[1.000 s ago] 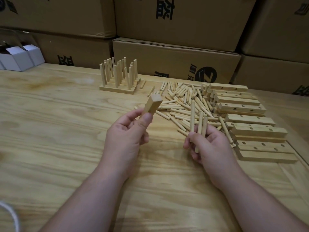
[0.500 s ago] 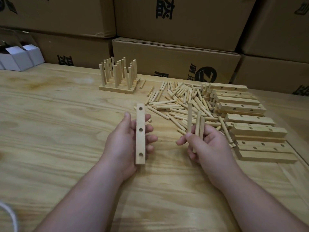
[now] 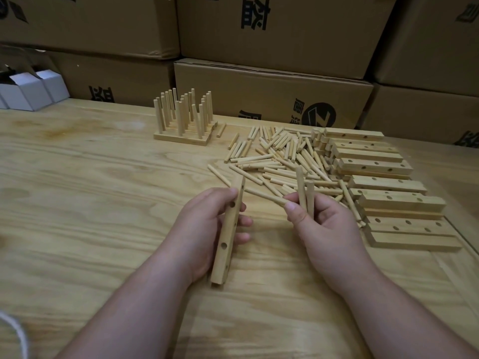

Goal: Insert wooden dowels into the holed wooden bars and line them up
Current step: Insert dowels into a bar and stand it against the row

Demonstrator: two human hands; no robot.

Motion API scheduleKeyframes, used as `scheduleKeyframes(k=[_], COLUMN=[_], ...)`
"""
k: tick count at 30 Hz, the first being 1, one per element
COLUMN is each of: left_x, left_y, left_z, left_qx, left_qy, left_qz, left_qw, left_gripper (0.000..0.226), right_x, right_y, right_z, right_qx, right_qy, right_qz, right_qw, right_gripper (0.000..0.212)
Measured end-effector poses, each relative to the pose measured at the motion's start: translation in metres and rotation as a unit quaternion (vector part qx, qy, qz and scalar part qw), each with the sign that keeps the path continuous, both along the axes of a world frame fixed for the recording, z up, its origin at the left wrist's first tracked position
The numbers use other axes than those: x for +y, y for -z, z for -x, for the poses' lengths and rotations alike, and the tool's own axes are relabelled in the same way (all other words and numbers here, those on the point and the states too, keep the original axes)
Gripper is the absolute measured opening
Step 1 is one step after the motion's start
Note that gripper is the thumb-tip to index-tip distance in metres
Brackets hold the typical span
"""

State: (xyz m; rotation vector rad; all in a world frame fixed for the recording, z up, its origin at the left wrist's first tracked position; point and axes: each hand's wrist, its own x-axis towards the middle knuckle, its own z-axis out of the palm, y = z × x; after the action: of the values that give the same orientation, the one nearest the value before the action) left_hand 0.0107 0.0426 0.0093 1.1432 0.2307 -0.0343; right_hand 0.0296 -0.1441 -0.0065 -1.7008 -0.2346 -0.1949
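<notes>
We hold one bar (image 3: 229,230) in our left hand (image 3: 204,229), fingers curled round it, its long axis running from 6 to 12 o'clock and its holed face turned toward 3 o'clock. Our right hand (image 3: 326,224) pinches a few dowels (image 3: 304,195), two standing upright and one angled off toward 10 o'clock, its tip near the bar's upper end.

The step in hand, as we judge it, is seating the first dowel. To do it well, we single out one dowel at the fingertips, keep the others tucked in the palm, and bring its end square to a hole, not slanted, so it does not jam. We steady the bar from behind, opposite the hole, and keep our left fingers off the openings. A small twist while pressing should help it seat.

From our right grip, the bar lies at 9 o'clock, near but not touching. The loose pile (image 3: 280,159) lies at 12 o'clock on the table (image 3: 90,190), the spare bars (image 3: 388,193) at 2 o'clock, and the finished row (image 3: 184,117) well apart at 11 o'clock, where this bar should join.
</notes>
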Motion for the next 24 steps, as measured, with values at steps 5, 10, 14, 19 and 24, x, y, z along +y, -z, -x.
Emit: scheduleKeyframes(k=[5,10,14,19,24], left_x=[-0.0008,0.0000,0.0005,0.0023,0.0022], left_y=[0.0007,0.0014,0.0035,0.0062,0.0065], left_z=[0.0004,0.0007,0.0003,-0.0012,-0.0003], left_qx=[-0.012,-0.028,-0.038,-0.036,-0.044], left_qy=[0.012,0.011,0.003,0.012,0.025], left_qz=[-0.006,-0.004,-0.009,-0.006,-0.025], left_qw=[1.000,1.000,0.999,0.999,0.998], left_gripper=[0.017,0.035,0.043,0.037,0.037], right_x=[0.0003,0.0019,0.0006,-0.0015,-0.0020], right_y=[-0.0010,-0.0040,-0.0074,-0.0081,-0.0082], right_z=[0.0003,0.0015,0.0031,0.0033,0.0045], right_qx=[-0.008,-0.030,-0.067,-0.094,-0.064], right_qy=[0.025,0.031,0.030,0.047,0.057], right_qz=[0.005,0.025,0.071,0.127,0.110], right_qw=[1.000,0.999,0.995,0.986,0.990], right_gripper=[0.009,0.013,0.015,0.011,0.024])
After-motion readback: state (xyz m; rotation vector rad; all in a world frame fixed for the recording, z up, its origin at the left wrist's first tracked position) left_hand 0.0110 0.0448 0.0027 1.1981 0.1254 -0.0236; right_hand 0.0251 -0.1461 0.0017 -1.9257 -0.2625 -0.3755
